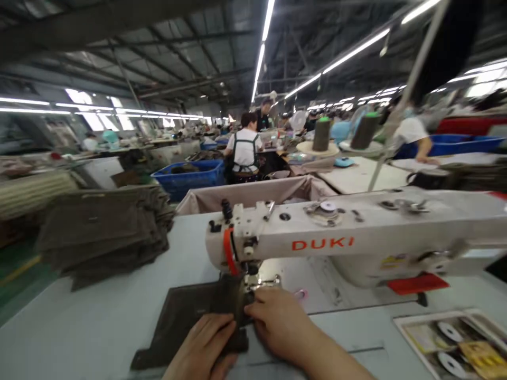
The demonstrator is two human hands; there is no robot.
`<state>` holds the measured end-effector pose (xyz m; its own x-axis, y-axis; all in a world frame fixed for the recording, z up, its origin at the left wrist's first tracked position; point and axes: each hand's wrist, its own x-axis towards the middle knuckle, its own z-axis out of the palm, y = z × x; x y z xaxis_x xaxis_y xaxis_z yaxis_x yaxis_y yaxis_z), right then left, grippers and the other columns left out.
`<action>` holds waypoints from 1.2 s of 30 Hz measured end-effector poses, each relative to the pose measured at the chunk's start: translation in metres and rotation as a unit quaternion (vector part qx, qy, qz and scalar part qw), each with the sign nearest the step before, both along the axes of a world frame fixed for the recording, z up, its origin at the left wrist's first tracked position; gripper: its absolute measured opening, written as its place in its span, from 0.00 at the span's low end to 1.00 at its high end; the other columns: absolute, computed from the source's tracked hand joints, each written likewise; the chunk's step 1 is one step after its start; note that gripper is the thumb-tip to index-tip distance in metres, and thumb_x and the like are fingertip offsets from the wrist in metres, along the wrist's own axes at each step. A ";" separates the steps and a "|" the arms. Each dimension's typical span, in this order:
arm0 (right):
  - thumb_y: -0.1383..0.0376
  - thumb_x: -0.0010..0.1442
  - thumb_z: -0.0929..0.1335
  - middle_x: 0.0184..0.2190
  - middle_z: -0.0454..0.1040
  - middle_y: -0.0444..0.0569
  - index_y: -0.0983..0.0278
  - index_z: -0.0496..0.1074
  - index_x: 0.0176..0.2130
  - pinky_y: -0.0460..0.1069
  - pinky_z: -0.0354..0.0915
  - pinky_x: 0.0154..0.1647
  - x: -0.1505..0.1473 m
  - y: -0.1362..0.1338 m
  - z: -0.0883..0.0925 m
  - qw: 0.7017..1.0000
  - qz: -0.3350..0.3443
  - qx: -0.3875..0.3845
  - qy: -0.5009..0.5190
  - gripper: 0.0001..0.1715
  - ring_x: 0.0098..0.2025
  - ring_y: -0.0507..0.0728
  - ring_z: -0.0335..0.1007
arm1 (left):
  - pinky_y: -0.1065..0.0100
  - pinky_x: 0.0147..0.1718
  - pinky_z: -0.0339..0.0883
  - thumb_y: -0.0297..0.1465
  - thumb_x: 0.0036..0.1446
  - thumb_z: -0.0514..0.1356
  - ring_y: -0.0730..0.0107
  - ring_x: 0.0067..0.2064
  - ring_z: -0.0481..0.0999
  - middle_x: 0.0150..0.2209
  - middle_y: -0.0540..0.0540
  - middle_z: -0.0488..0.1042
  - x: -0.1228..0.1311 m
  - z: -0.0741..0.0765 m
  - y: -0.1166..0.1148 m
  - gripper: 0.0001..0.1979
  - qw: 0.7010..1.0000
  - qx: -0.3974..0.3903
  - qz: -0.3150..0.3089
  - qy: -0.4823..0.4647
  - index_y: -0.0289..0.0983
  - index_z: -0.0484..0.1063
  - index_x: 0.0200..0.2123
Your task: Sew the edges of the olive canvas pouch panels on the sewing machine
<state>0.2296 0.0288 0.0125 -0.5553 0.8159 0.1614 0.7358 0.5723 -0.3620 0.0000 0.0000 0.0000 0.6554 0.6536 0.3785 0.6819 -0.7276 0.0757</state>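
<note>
A worker's left hand [202, 343] and right hand [281, 328] hold folded olive fabric [182, 316] at the presser foot [253, 282] of a DUKI sewing machine [356, 237]. Fingers [233, 323] lie closed together, pressing the cloth.

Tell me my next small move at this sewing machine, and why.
Probably guide the olive fabric a little further under the presser foot with your right hand: its edge sits at the foot, and your left hand is steadying it.

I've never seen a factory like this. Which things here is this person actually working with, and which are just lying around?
Working with:
left hand
right hand
dark cloth piece
sewing machine

Just lying around:
pile of dark cloth
printed sheet
blue crate
</note>
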 end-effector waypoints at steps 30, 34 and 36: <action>0.72 0.59 0.64 0.34 0.69 0.44 0.56 0.71 0.43 0.53 0.57 0.36 0.008 -0.006 0.004 0.998 0.054 -0.037 0.001 0.14 0.35 0.57 0.63 | 0.58 0.48 0.74 0.33 0.66 0.53 0.58 0.51 0.74 0.50 0.41 0.75 0.023 0.023 -0.004 0.12 0.998 -0.063 -0.028 -0.001 0.34 0.71 0.47; 0.72 0.59 0.64 0.34 0.70 0.45 0.59 0.72 0.37 0.54 0.59 0.39 0.011 -0.007 0.004 0.998 0.042 -0.035 0.024 0.11 0.37 0.58 0.64 | 0.57 0.47 0.74 0.32 0.67 0.52 0.59 0.48 0.75 0.48 0.41 0.75 0.024 0.024 -0.005 0.12 0.998 -0.058 -0.030 0.000 0.33 0.71 0.47; 0.72 0.59 0.63 0.35 0.71 0.46 0.59 0.72 0.39 0.55 0.61 0.40 0.012 -0.007 0.004 0.998 0.032 -0.034 0.031 0.12 0.39 0.59 0.65 | 0.58 0.47 0.74 0.31 0.67 0.51 0.60 0.47 0.75 0.45 0.41 0.76 0.024 0.025 -0.006 0.12 0.998 -0.049 -0.035 -0.003 0.33 0.71 0.47</action>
<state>0.2418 0.0214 0.0163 -0.5970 0.7897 0.1416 0.6741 0.5894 -0.4451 0.0239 -0.0062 0.0246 0.6989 0.6402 0.3187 0.6290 -0.7624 0.1521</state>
